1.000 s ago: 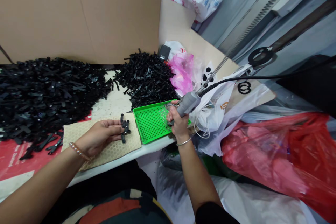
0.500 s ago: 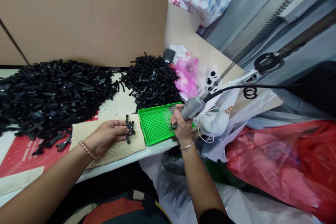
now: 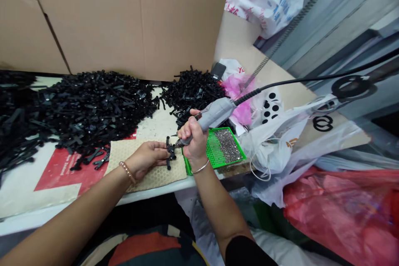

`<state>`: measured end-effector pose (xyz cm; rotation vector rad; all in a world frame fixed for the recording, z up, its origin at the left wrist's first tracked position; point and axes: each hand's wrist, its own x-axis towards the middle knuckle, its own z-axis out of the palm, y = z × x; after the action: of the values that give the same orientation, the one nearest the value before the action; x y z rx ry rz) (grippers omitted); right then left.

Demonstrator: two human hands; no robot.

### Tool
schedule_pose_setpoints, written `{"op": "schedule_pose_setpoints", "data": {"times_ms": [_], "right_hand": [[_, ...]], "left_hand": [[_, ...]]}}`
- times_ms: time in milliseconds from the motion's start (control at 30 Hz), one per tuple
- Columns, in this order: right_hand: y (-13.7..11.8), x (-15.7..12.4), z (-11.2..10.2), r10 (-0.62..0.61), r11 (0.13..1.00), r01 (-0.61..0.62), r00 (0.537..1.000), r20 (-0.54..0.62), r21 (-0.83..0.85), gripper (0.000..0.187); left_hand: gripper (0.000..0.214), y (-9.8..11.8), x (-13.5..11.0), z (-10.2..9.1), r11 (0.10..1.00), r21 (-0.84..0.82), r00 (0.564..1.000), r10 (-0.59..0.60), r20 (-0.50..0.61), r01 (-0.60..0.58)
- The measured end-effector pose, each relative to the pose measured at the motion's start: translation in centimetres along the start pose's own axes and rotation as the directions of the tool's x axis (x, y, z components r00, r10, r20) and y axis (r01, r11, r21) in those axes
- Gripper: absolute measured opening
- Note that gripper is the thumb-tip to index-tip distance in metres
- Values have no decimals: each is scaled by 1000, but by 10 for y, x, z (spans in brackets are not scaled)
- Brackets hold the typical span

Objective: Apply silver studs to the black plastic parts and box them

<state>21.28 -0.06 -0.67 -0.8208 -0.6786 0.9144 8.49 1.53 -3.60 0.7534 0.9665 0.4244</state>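
Note:
My left hand point(image 3: 151, 158) pinches a small black plastic part point(image 3: 171, 149) with several arms, held over a tan textured mat point(image 3: 140, 174). In my right hand point(image 3: 195, 139) is a grey electric screwdriver point(image 3: 216, 112), its fingers wrapped round the body. The tool slants down to the left, and its tip meets the black part near the middle. Whether a screw sits at the tip is too small to tell. Partly behind my right hand lies a green perforated tray point(image 3: 213, 149), with many small silver screws point(image 3: 229, 145) at its right side.
A large heap of black parts point(image 3: 102, 108) lies at the left, and a smaller heap point(image 3: 193, 91) behind the tray. Cardboard point(image 3: 174, 20) stands along the back. The tool's black cable point(image 3: 289, 81) runs right. Plastic bags point(image 3: 268, 149) and a red bag point(image 3: 336, 212) crowd the right side.
My right hand has brought the screwdriver left from the tray to the black part, uncovering the screws. My left hand still holds the part over the mat. The view has shifted somewhat left.

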Motion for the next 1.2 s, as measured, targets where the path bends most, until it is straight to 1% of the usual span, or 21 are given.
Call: {"op": "schedule_pose_setpoints", "data": {"times_ms": [100,400,633,767,933,1200], "right_hand": [[8,1,2,30,1000,-30,999,14,-9,34],[9,-2,3,11,995,-11,1000,2,-102,33],[12,-2,3,-12,996,11,1000,-7,-84,32],[12,-3,2,-8,999,8,1000,1,-44,31],[11,-4,4,3,999,-3,1000,4,-32,37],[9,-4,4,7,992,-7,1000,3,-126,46]], "left_hand": [[24,0,1,0,1000,-11,1000,7,0,-7],[25,-1,2,-2,1000,-8,1000,-3,-9,3],[26,-2,3,-2,1000,-22,1000,2,3,-2],[26,-2,2,-2,1000,-28,1000,-6,8,6],[25,-1,2,-2,1000,-29,1000,-2,20,2],[26,-2,2,-3,999,-31,1000,7,22,-6]]}}
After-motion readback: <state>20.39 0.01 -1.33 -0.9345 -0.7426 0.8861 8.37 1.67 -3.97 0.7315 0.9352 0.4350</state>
